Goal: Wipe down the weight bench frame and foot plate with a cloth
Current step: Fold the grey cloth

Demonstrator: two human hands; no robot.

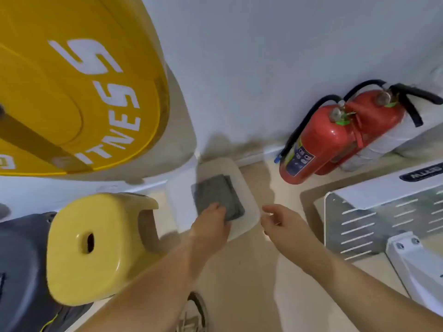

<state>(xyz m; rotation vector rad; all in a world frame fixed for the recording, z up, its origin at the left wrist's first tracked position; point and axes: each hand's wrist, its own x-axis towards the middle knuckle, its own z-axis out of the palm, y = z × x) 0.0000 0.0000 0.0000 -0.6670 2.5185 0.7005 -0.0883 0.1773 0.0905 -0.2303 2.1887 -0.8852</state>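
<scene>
The grey cloth (215, 192) lies folded on a white tray (250, 207) on the floor (251, 271), near the wall. The left grip (211, 221) rests on its near edge with bent fingers; whether they pinch it, I cannot tell. The right grip (278, 219) hovers released just beside the tray.

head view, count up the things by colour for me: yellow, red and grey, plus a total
yellow: 2 (weight plate, stool)
red: 2 (near fire extinguisher, far fire extinguisher)
grey: 1 (cloth)
total: 5
</scene>
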